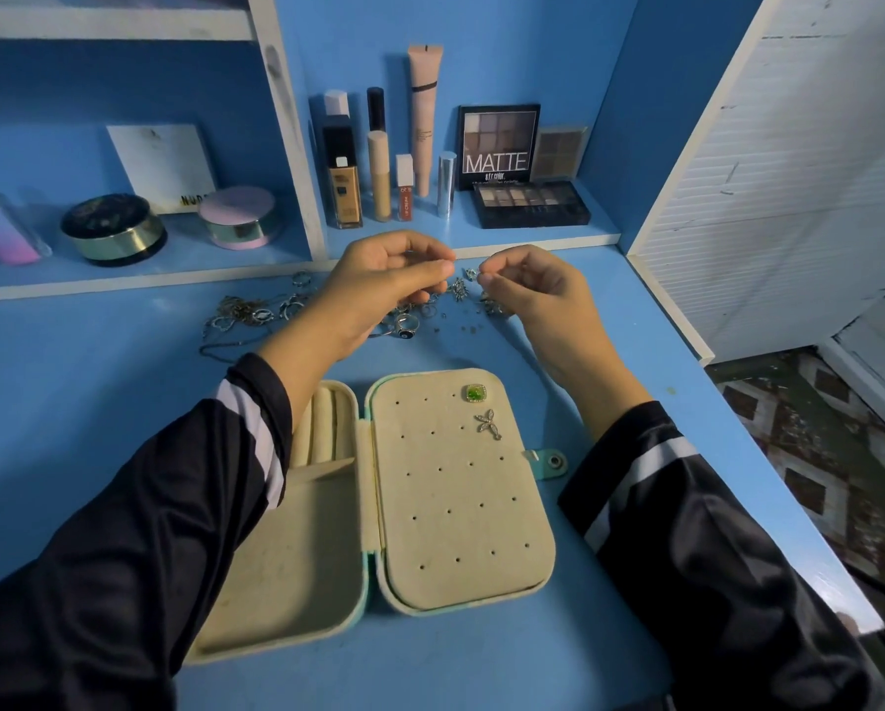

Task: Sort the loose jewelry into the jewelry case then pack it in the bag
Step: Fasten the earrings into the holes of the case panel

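Observation:
An open teal jewelry case (pixel 430 505) lies flat on the blue table. Its cream earring panel carries a green square earring (pixel 474 393) and a silver flower-shaped earring (pixel 489 424). Ring rolls (pixel 322 428) show in the left half, partly under my left sleeve. Loose jewelry (pixel 255 313) is scattered beyond the case: chains, rings and small studs. Above that pile, my left hand (pixel 384 289) pinches something tiny that I cannot make out. My right hand (pixel 527 289) pinches a small silver earring (pixel 471 273) at its fingertips. No bag is in view.
Behind the jewelry a low shelf holds makeup bottles (pixel 343 182), eyeshadow palettes (pixel 530 203), a pink compact (pixel 238 218) and a dark jar (pixel 113 229). A white wall panel (pixel 789 171) bounds the right side. The table's right edge (pixel 769 479) drops off to patterned floor.

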The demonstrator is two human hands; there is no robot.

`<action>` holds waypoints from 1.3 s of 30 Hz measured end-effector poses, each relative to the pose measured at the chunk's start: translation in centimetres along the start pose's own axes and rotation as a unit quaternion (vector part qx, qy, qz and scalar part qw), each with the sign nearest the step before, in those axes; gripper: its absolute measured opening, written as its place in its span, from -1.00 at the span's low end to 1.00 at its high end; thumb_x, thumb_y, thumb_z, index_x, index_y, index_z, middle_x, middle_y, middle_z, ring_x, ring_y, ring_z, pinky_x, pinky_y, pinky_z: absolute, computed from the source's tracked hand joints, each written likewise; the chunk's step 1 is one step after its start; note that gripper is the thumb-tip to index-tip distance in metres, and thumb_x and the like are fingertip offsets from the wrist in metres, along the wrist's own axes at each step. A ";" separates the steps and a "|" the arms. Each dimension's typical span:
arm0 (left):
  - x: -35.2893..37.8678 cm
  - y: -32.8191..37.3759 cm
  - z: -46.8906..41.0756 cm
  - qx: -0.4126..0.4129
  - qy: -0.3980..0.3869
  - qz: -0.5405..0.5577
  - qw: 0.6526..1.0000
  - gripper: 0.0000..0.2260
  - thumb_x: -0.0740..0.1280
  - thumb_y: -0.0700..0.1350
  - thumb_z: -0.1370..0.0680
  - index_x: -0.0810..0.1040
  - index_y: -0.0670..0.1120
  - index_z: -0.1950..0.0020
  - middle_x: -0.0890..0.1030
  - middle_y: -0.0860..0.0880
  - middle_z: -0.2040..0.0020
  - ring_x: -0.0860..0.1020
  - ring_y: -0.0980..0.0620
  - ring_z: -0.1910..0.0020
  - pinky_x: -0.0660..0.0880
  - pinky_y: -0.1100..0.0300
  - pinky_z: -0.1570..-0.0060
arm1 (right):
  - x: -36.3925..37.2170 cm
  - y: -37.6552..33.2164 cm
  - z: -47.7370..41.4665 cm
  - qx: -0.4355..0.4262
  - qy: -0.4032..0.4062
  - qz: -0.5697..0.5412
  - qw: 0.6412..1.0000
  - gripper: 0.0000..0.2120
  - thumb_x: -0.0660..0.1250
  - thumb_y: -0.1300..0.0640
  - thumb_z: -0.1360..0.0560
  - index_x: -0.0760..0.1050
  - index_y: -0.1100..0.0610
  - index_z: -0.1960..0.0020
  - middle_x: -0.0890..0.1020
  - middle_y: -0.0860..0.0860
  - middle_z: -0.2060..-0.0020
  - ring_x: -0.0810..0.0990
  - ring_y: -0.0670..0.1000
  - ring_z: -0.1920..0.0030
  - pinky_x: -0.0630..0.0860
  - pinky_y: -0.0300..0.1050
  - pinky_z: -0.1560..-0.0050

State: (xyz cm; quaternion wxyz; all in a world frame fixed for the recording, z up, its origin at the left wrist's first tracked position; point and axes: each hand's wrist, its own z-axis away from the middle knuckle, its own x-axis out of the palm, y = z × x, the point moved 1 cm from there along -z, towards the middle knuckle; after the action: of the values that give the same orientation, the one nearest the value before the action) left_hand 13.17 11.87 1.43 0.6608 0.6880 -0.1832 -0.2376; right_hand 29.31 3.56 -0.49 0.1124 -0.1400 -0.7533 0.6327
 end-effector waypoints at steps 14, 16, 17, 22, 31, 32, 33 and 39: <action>-0.2 1.2 4.0 0.028 -0.046 -0.006 0.999 -0.90 0.40 -0.27 -0.52 0.62 -0.07 0.06 0.66 -0.01 0.15 0.62 0.12 0.18 0.54 0.30 0.09 | -0.5 -1.3 5.2 0.007 0.012 0.003 1.000 -0.92 0.34 0.33 -0.53 0.56 0.19 0.06 0.58 0.01 0.22 0.50 -0.21 0.30 0.42 -0.38 0.25; -0.1 1.2 5.0 0.033 -0.054 -0.007 0.998 -0.89 0.40 -0.28 -0.52 0.61 -0.08 0.06 0.66 0.00 0.17 0.61 0.12 0.18 0.54 0.30 0.11 | -0.6 -1.3 6.3 0.006 0.006 0.038 0.999 -0.97 0.35 0.29 -0.54 0.57 0.22 0.04 0.57 -0.01 0.24 0.49 -0.17 0.29 0.41 -0.35 0.22; 0.0 1.1 5.6 0.038 -0.060 -0.013 0.997 -0.90 0.39 -0.28 -0.52 0.61 -0.09 0.06 0.65 -0.02 0.16 0.61 0.11 0.18 0.54 0.30 0.12 | -0.6 -1.3 6.9 0.004 0.001 0.051 0.999 -0.96 0.35 0.27 -0.55 0.57 0.23 0.03 0.57 0.00 0.24 0.48 -0.14 0.27 0.41 -0.32 0.21; 0.7 1.3 8.1 0.046 -0.076 -0.021 0.996 -0.89 0.39 -0.29 -0.52 0.61 -0.09 0.04 0.65 -0.01 0.14 0.62 0.11 0.16 0.56 0.30 0.11 | -0.6 -1.7 9.7 0.009 -0.002 0.053 0.999 -0.93 0.36 0.29 -0.54 0.57 0.15 0.08 0.65 -0.01 0.18 0.59 -0.13 0.17 0.48 -0.32 0.10; 2.0 0.8 11.4 0.043 -0.097 -0.036 0.994 -0.89 0.39 -0.28 -0.53 0.60 -0.09 0.04 0.64 -0.02 0.19 0.61 0.11 0.18 0.52 0.27 0.13 | -1.1 -2.2 13.7 0.026 0.024 -0.007 0.999 -0.95 0.39 0.32 -0.50 0.58 0.27 0.04 0.64 -0.10 0.29 0.56 -0.18 0.31 0.44 -0.38 0.25; 2.0 0.8 11.6 0.040 -0.095 -0.036 0.994 -0.90 0.39 -0.28 -0.53 0.60 -0.09 0.04 0.65 -0.01 0.19 0.61 0.11 0.18 0.52 0.27 0.13 | -1.2 -2.1 14.0 0.029 0.029 -0.015 0.999 -0.94 0.40 0.32 -0.49 0.58 0.27 0.03 0.65 -0.10 0.29 0.56 -0.16 0.31 0.44 -0.37 0.23; 2.1 0.8 11.8 0.039 -0.093 -0.033 0.994 -0.90 0.39 -0.28 -0.53 0.60 -0.09 0.04 0.65 0.02 0.21 0.61 0.12 0.19 0.52 0.28 0.14 | -1.3 -2.1 14.3 0.033 0.033 -0.022 0.999 -0.93 0.40 0.32 -0.49 0.59 0.26 0.03 0.66 -0.10 0.28 0.57 -0.16 0.29 0.45 -0.36 0.21; 2.6 1.0 13.2 0.041 -0.105 -0.059 0.992 -0.91 0.41 -0.25 -0.52 0.61 -0.09 0.04 0.66 0.09 0.24 0.59 0.20 0.23 0.49 0.36 0.21 | -1.4 -1.9 15.6 0.037 0.042 -0.047 0.997 -0.91 0.38 0.36 -0.48 0.61 0.21 0.07 0.68 -0.06 0.24 0.61 -0.13 0.20 0.49 -0.33 0.12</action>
State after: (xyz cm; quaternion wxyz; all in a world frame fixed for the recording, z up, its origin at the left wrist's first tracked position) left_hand 7.86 -0.50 2.03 0.5940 0.6952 -0.2200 -0.3399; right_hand 25.09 -11.64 -1.36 0.1786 -0.1265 -0.7296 0.6479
